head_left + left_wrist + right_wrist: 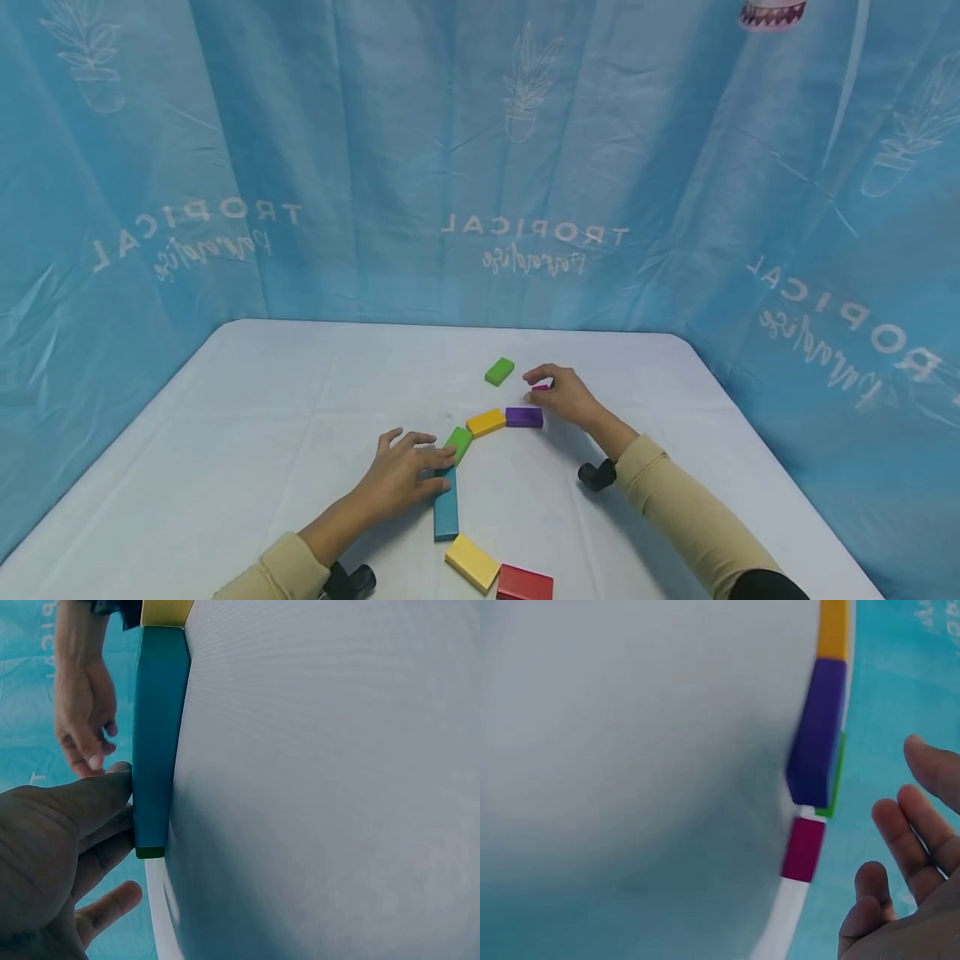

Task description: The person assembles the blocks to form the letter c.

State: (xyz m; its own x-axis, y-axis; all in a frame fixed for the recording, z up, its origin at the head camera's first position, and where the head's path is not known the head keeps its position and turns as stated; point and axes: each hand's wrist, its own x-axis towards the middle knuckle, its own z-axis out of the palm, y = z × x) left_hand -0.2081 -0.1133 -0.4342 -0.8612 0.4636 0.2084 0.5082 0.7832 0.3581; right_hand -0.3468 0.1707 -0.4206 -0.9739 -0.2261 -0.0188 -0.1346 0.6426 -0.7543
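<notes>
In the head view, my left hand [405,475] lies against the left side of a long blue block [446,508], its fingertips at the green block [459,443] beyond it. The left wrist view shows its thumb beside the blue block [159,742], the other fingers loosely bent. My right hand [566,396] hovers by a magenta block [541,387], which it partly hides in the head view. From the right wrist, its fingers [911,840] look spread and apart from the magenta block [804,849]. A purple block [523,417] touches an orange-yellow block [486,422] just nearer.
A loose green block [499,372] lies farther back. Near the front, a yellow block [472,562] and a red block [525,582] continue the curved row. A white cloth covers the table [300,400]; a blue printed curtain [390,150] surrounds its back and sides.
</notes>
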